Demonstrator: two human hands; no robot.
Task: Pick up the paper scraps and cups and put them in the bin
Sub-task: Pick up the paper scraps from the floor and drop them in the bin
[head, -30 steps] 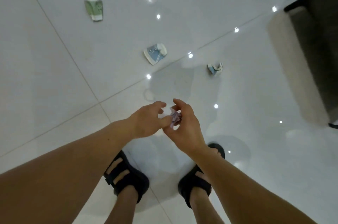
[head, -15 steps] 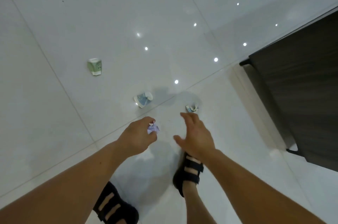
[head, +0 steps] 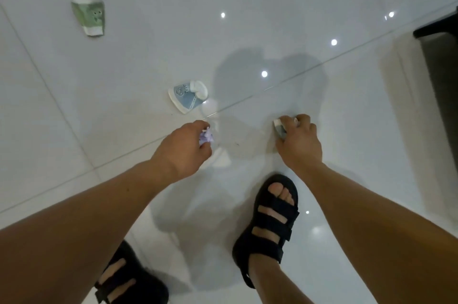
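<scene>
Head view: I am looking straight down along two bare arms at the glossy white floor [head: 119, 85]. The left arm is pointing forward with the wrist turned inward. The left grip [head: 183, 150] is curling tightly around a crumpled purple scrap [head: 207, 136], which is poking out between thumb and fingertips. The right arm is angling down further to the right, with the back of the hand facing me. The right grip [head: 300, 145] is closing over a white-and-blue scrap [head: 279, 129] at floor level, with thumb and fingers hooking round both sides. I cannot tell whether that scrap is resting on the tile or just off it.

As for the cups, a blue cup [head: 188, 96] is lying on its side just ahead of the left grip, near a tile joint. A green cup [head: 89, 16] is lying on its side well beyond it to the left. I am not seeing inside either one from this angle.

Black sandals are standing below the arms, the right sandal [head: 270, 227] under the right wrist and the left sandal [head: 128, 279] at the bottom edge. Dark furniture [head: 443, 60] is showing at the right border.
</scene>
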